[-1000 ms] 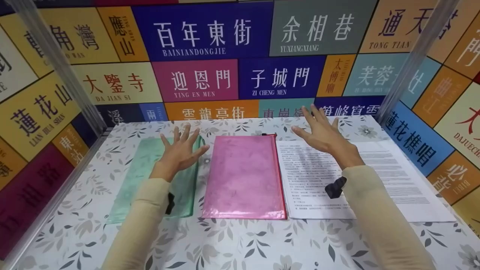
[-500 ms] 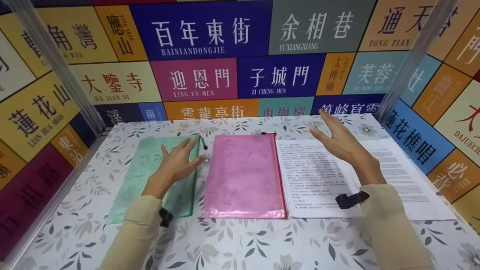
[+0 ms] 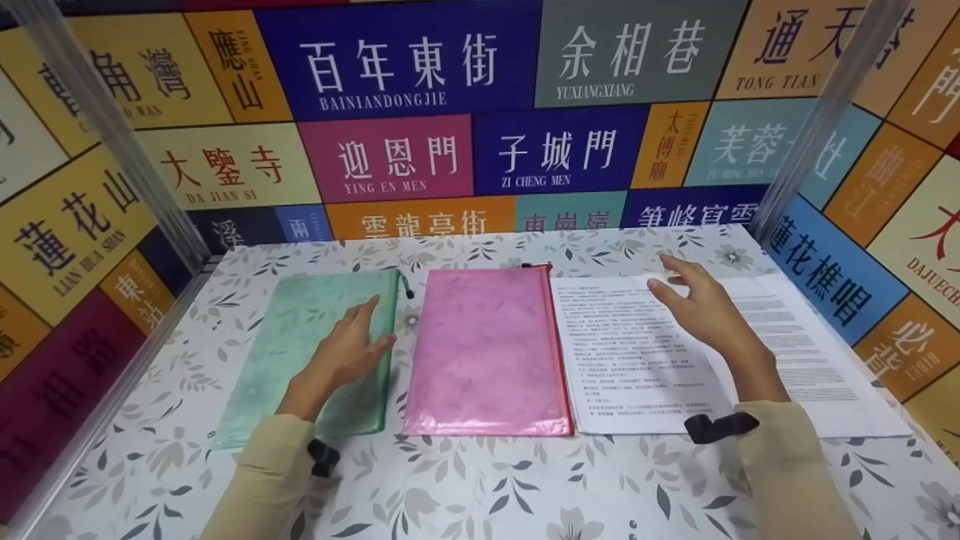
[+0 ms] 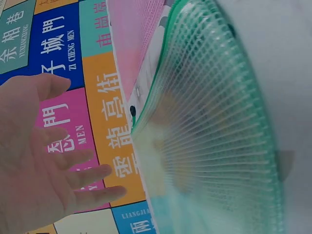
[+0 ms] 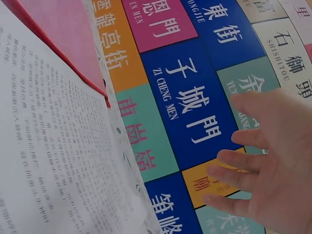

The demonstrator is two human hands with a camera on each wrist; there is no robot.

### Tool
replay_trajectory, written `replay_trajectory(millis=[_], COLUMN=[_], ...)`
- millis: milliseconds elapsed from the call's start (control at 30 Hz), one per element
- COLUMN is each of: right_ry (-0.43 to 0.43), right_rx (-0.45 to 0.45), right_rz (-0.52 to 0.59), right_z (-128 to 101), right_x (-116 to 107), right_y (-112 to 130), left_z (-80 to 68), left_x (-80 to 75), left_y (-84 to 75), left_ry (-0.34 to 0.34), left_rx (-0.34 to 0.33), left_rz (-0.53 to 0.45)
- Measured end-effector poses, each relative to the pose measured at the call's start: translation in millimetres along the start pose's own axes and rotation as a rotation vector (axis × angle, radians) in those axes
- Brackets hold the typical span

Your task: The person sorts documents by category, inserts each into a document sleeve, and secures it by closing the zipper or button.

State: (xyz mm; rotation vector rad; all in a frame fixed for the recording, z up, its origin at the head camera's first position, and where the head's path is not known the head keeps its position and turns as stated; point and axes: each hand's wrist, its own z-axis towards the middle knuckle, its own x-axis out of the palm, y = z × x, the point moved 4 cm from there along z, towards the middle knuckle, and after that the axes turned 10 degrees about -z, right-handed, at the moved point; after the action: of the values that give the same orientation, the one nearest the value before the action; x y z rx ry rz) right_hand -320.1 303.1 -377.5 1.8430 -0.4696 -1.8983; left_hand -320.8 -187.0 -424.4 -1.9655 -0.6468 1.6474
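Head view: left hand (image 3: 343,358) over the right half of the green pouch (image 3: 300,337), fingers straight and together, grip empty; can't tell from here if the palm touches it. Left wrist view settles that: left hand (image 4: 34,161) is spread and clear of the pouch (image 4: 214,146), a gap between them, and the mesh weave and zip edge show, which the head view doesn't resolve. Right hand (image 3: 701,311) is over the far part of the papers (image 3: 637,360), fingers extended and loosely spread, nothing held. Right wrist view shows the right hand (image 5: 273,165) above the sheet (image 5: 53,161) with the wall signs behind it, plus the red corner of the pink pouch (image 5: 63,44) just left of the paper edge. Layout on the tabletop (image 3: 480,480), left to right: green pouch, pink pouch (image 3: 487,349), papers, side by side; pink pouch edge touches the papers, and lies between the two hands, untouched.
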Motion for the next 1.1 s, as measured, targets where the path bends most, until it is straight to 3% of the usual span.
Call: replay_trajectory(millis=[200, 367, 567, 833, 1000, 1100], right_ry=[0.059, 0.113, 0.164, 0.254, 0.249, 0.245], right_rx=[0.058, 0.112, 0.214, 0.349, 0.398, 0.419], right_rz=[0.124, 0.18, 0.19, 0.193, 0.179, 0.133], right_z=[-5.6, -7.5, -10.3, -17.0, -18.2, -18.3], right_x=[3.5, 10.7, 18.1, 19.6, 20.5, 23.8], right_y=[-22.7, -41.6, -58.4, -78.4, -88.2, -91.7], left_z=[-4.8, -6.5, -5.6, -9.2, -11.6, -11.9], left_x=[2.6, 5.9, 14.3, 24.2, 27.2, 29.3], left_y=[13.7, 18.2, 21.3, 23.9, 23.8, 23.1], left_ry=[0.016, -0.011, -0.006, 0.056, 0.041, 0.033], left_rx=[0.019, -0.003, -0.062, -0.123, -0.115, -0.143], left_rz=[-0.155, -0.195, -0.152, -0.067, -0.008, 0.033])
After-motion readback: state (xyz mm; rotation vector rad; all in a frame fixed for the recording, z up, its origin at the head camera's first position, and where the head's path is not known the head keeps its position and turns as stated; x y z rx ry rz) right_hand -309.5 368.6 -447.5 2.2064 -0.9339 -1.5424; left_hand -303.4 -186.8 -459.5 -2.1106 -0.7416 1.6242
